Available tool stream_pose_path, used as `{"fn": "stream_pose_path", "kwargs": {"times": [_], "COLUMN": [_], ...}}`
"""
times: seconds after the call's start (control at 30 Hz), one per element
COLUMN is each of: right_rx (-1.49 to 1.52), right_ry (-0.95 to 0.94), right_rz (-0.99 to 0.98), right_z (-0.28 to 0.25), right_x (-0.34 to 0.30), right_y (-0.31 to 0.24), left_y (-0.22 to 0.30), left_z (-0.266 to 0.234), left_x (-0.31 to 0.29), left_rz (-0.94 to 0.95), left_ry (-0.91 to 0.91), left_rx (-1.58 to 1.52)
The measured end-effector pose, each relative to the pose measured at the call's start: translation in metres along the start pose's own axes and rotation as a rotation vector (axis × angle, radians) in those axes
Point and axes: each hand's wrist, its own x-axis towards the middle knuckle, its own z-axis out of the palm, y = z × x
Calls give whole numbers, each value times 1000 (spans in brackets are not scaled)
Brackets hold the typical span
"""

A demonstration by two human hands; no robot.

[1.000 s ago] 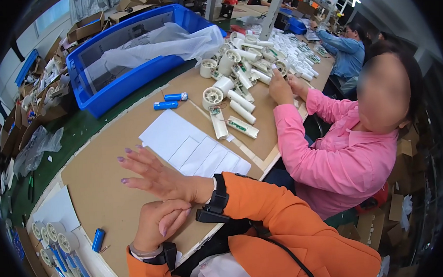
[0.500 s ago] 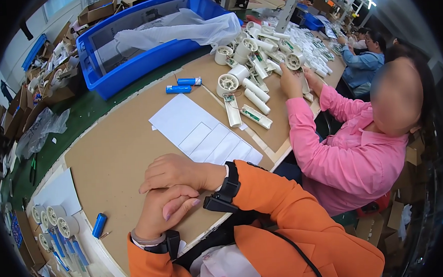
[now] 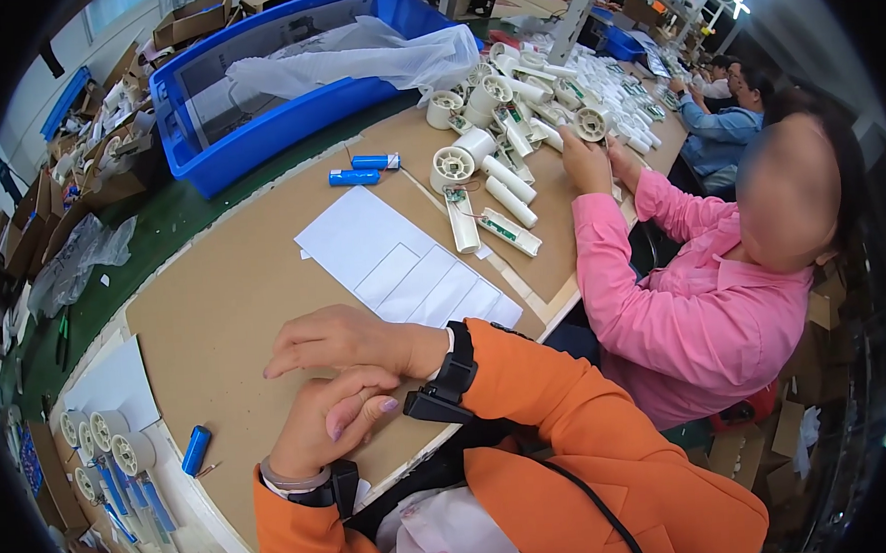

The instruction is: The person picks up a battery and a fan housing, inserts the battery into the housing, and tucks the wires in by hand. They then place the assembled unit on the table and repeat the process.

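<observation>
My right hand (image 3: pixel 341 344) rests palm down on the brown cardboard-covered table (image 3: pixel 215 318), fingers loosely stretched, nothing in it. It lies just over my left hand (image 3: pixel 330 423), which is loosely curled and holds nothing; its fingertips are partly hidden under the right hand. Both wrists wear black bands and orange sleeves. White paper sheets (image 3: pixel 403 269) lie on the table just beyond my right hand.
Two blue cylinders (image 3: pixel 365 169) and several white plastic tubes and round parts (image 3: pixel 483 179) lie farther out. A blue crate (image 3: pixel 284 105) holds clear plastic wrap. A tray of white round parts (image 3: pixel 106 444) and another blue cylinder (image 3: pixel 196 450) lie at my left. A person in pink (image 3: pixel 695 303) works at my right.
My right hand, spread out on the table a second ago, has drawn back toward me and settled over my left hand. The view has tilted slightly.
</observation>
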Motion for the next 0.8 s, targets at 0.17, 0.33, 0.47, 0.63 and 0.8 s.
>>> {"fn": "stream_pose_path", "kwargs": {"times": [0.17,0.33,0.47,0.63,0.8], "right_rx": [90,47,23,-119,-411], "right_ry": [27,-221,-240,-138,123], "right_rz": [53,46,33,-37,7], "right_z": [-24,-4,-6,-8,-23], "right_x": [-3,-2,-6,-5,-3], "right_y": [-24,0,-1,8,-6], "left_y": [2,-14,-20,-13,-10], "left_z": [16,-2,-1,-2,5], "left_x": [14,-3,1,2,4], "left_rz": [-68,-61,273,91,38], "left_ry": [-120,-94,1,-40,139], "left_rx": [-289,-94,225,113,28]}}
